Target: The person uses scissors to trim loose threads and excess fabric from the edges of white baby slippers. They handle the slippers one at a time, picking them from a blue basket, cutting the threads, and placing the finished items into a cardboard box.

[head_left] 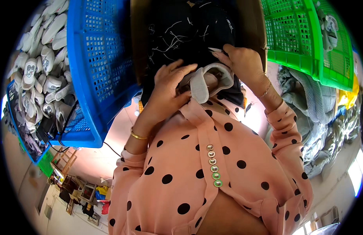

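Note:
My left hand (pixel 169 88) is closed around the side of a light grey fabric shoe (pixel 200 89), its thumb pressed near the collar edge. The shoe's opening faces up toward me, showing a pale lining inside. At the shoe's far right edge is my right hand (pixel 244 64), fingers bent together around a small pointed metal tool (pixel 215 50) that looks like thread snips. Only the tool's bright tips show; its body is hidden in the hand. Black cloth (pixel 169 23) lies beneath both hands, strewn with loose white thread ends (pixel 174 40).
On the left stands a blue perforated crate (pixel 99 70), with a heap of grey shoes (pixel 48 62) beyond it. A green crate (pixel 295 43) is at the right, above bundled grey material (pixel 310 102). Brown cardboard edges (pixel 261 31) flank the black cloth. A wooden stool (pixel 64 160) stands lower left.

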